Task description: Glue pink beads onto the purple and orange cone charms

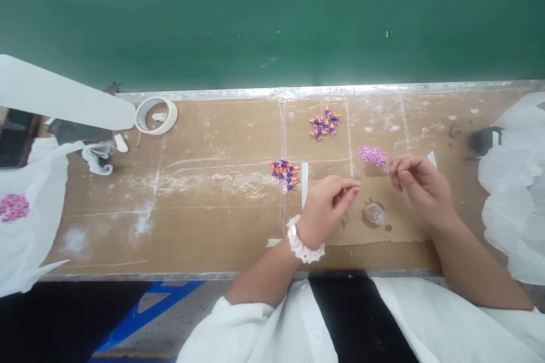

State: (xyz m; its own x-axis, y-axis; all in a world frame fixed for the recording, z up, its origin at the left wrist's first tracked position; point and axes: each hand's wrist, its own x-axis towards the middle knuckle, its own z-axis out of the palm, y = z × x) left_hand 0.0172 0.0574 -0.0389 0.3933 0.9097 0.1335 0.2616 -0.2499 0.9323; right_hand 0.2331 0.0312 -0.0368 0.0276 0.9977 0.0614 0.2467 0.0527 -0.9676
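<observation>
My left hand [326, 210] hovers over the cardboard-covered bench [204, 221] with its fingers curled and pinched together; what it pinches is too small to make out. My right hand [419, 184] is also curled in a pinch, just right of a small heap of pink beads [373, 155]. Between my hands stands a small clear round container [375, 214]. A cluster of purple and orange pieces [285, 173] lies left of my left hand, and a second such cluster [325, 123] lies farther back. A white frilly band sits on my left wrist.
A roll of tape [156, 115] lies at the back left. White plastic bags sit at the left edge [25, 221], with pink beads [13, 207] on one, and at the right edge [515, 193]. A green wall runs behind the bench.
</observation>
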